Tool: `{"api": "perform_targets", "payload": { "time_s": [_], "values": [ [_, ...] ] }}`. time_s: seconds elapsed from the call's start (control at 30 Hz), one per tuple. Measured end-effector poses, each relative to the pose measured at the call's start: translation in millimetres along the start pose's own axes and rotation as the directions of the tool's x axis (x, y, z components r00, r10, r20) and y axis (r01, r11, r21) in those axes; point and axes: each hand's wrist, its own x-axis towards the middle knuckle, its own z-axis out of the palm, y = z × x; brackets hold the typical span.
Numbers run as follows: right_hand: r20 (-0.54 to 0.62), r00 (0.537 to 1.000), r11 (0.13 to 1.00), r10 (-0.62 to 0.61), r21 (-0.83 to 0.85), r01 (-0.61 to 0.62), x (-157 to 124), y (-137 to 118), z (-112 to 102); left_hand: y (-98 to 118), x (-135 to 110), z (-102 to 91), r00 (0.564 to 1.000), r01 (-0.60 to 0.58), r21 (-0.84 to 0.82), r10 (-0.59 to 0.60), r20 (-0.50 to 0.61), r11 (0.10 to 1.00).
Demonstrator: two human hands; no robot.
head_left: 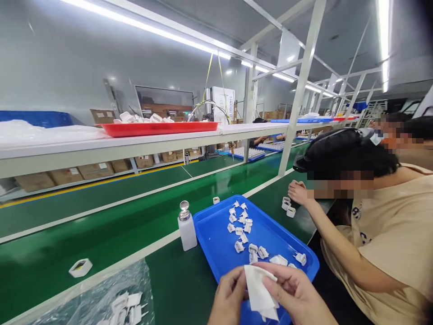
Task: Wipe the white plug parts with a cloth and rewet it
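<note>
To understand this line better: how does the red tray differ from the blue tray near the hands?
The red tray sits high on the white shelf; the blue tray lies lower on the green bench. The red tray holds white pieces in a heap; the blue tray has them spread apart. Both are shallow plastic trays.

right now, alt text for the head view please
Two bare hands hold a white wipe over a blue plastic tray of small white parts on a green workbench. A white dispenser bottle stands left of the tray; a co-worker leans in at right.
</note>
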Motion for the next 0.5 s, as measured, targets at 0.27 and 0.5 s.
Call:
{"api": "perform_targets", "payload": {
  "time_s": [0.27, 0.5],
  "values": [
    [-0.085, 0.994, 0.995, 0.07, -0.06, -0.075, 3.2, -36.5, 32.7, 54.1, -31.2, -11.2, 0.997, 0.083, -0.281, -0.077, 0.031, 0.956],
    [-0.111, 0.993, 0.995, 0.041, -0.081, -0.05, 9.8, -33.9, 53.0, 57.2, -35.1, -22.3, 0.997, -0.051, -0.055, 0.054, 0.054, 0.997]
  ]
}}
